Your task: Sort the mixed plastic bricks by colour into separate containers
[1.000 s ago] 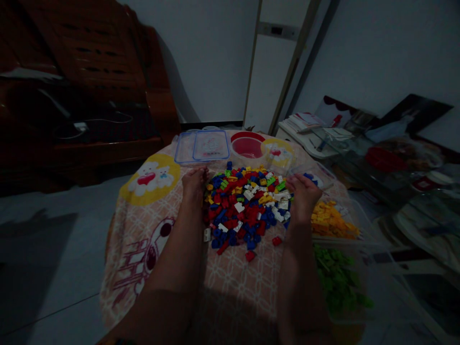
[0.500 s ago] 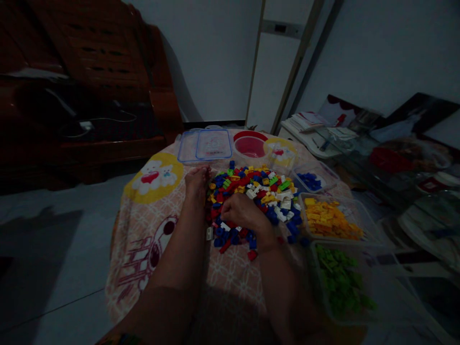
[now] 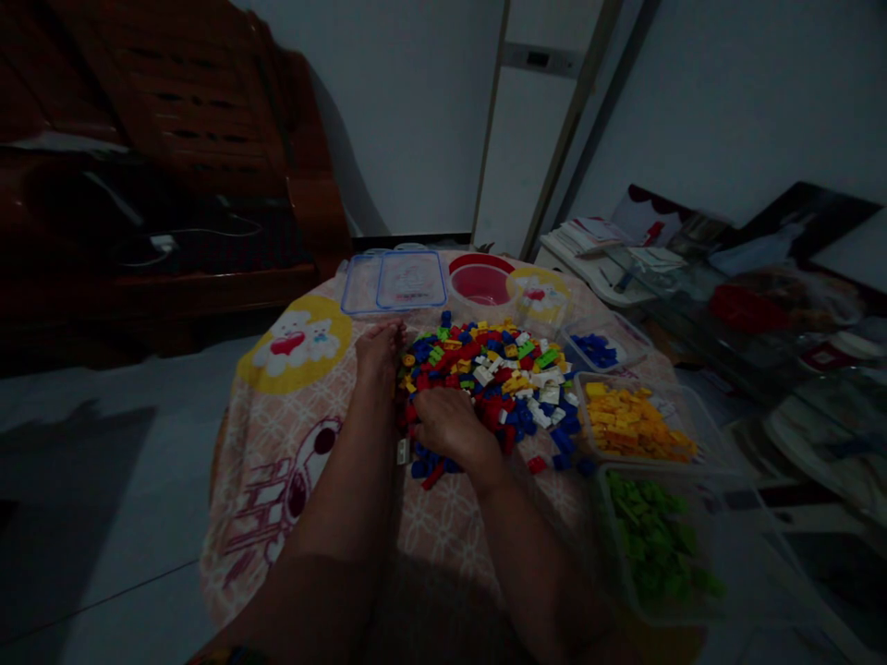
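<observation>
A pile of toy building bricks (image 3: 492,360) in red, blue, yellow, green and white lies loose on the round table. My left hand (image 3: 379,347) rests at the pile's left edge with its fingers curled; whatever they may hold is hidden. Over the near left part of the pile, my right hand (image 3: 443,420) reaches down among blue and red bricks. Its fingertips are hidden beneath the hand, and the picture is dark there. A single white brick (image 3: 403,452) lies just left of my right hand.
Right of the pile stand clear boxes holding blue bricks (image 3: 594,351), yellow bricks (image 3: 634,423) and green bricks (image 3: 655,536). Behind it are blue-rimmed lids (image 3: 412,280) and a red-rimmed tub (image 3: 483,280). A patterned cloth (image 3: 443,536) covers the table. A wooden bench (image 3: 208,139) stands back left.
My right hand has moved left and slightly nearer me over the bricks. A red brick at the near edge now lies farther right. My left hand stays in place.
</observation>
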Demonstrator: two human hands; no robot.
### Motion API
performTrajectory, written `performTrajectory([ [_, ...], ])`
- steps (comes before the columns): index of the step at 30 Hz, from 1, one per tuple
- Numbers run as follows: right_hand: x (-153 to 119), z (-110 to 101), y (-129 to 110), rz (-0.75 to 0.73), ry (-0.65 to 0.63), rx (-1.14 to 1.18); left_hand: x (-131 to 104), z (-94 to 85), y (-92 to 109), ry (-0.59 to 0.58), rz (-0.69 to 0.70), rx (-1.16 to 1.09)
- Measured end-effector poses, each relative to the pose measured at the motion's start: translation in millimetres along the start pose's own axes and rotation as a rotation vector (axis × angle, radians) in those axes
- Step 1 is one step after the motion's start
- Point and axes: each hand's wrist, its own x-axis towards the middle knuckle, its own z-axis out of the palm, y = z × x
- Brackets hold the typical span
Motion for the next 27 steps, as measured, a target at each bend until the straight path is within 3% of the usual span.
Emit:
performTrajectory([
  [4,1,-2,4,0.028,0.015,0.031,1,-0.9,-1,-0.028,0.028,0.004],
  [8,3,-7,19,0.064,0.074,0.180,1,0.8,0,0.016,0.022,0.028],
  [14,-1,-13,67,0.265,0.364,0.935,1,0.9,1,0.003,0.011,0.044],
  [17,-9,-16,95,0.385,0.625,1.267,2,0.0,0,0.008,0.019,0.053],
  [20,-19,-17,123,0.491,0.978,1.448,4,-0.8,-1,-0.001,0.021,0.074],
  [23,-29,-14,148,0.579,1.326,1.513,4,-1.3,-2,-0.012,0.029,0.075],
  [27,-37,-9,173,0.717,1.656,1.509,3,-1.8,-2,-0.020,0.034,0.075],
])
